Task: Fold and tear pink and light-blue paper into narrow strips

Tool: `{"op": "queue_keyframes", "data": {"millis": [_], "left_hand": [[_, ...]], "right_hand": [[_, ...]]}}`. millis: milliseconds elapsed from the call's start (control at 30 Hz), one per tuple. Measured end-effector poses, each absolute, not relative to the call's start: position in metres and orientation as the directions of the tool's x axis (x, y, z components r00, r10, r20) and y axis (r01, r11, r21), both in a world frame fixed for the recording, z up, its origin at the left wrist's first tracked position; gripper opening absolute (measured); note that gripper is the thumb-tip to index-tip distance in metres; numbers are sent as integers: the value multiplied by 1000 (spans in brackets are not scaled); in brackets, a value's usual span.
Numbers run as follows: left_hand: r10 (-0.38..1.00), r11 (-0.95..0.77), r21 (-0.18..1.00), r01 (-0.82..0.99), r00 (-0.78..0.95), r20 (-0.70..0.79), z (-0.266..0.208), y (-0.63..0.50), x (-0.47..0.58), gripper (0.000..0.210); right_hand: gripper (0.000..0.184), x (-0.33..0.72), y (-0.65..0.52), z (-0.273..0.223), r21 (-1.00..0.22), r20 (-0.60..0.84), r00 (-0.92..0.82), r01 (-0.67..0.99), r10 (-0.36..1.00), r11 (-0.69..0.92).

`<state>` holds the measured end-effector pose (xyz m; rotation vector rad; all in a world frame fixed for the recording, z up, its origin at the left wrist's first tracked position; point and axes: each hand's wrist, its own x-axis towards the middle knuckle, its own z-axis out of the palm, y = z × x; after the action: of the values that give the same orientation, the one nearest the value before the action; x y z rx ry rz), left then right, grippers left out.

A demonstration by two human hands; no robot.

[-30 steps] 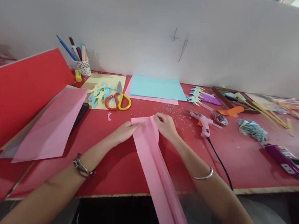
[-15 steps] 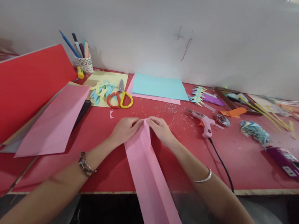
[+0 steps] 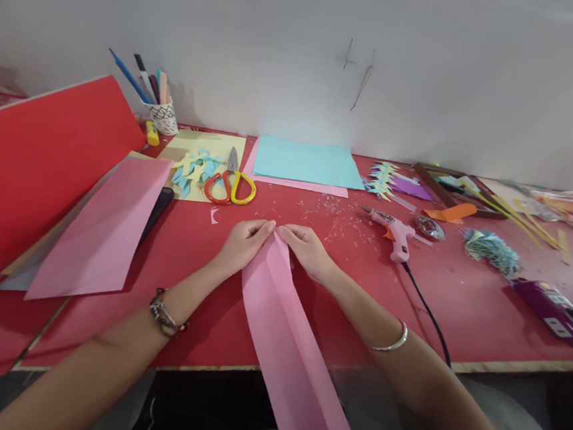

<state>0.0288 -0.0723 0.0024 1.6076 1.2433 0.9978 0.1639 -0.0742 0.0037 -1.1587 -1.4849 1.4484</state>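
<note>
A long strip of pink paper [image 3: 287, 349] runs from my fingertips over the table's front edge and out at the bottom of the view. A lengthwise crease shows along it. My left hand [image 3: 245, 241] is closed, pinching the paper's far end between thumb and fingers. Right beside it, my right hand [image 3: 306, 247] pinches the same end, the two thumbs nearly touching. The end is gathered narrow between them. Beyond my hands lie scissors [image 3: 231, 180] with red and yellow handles, and a small pink paper scrap [image 3: 214, 216].
Right of my hands rests a pink glue gun [image 3: 390, 231] with a black cord. Light blue paper sheets [image 3: 308, 162] lie by the wall. At left are a leaning red board [image 3: 44, 167], a pink sheet [image 3: 102, 232] and a pen cup [image 3: 163, 117]. A purple box [image 3: 549, 308] sits far right.
My fingertips have drawn closer together over the paper's end, which looks narrower at the tip. The view has shifted slightly; the things on the table have stayed put.
</note>
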Motion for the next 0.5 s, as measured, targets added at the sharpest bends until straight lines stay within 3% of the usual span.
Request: {"op": "queue_keyframes", "data": {"millis": [167,367,500], "left_hand": [[982,-137,943,303,167,89,0,-70,27,33],[988,-149,925,350,100,122,2,-68,23,34],[983,-172,899,403,125,132,2,-70,24,35]], "right_hand": [[33,166,-73,3,-988,-64,-304,153,950,-18],[30,167,-71,7,-979,-136,-231,182,964,-94],[24,167,-74,14,-966,-110,-328,257,938,-24]]}}
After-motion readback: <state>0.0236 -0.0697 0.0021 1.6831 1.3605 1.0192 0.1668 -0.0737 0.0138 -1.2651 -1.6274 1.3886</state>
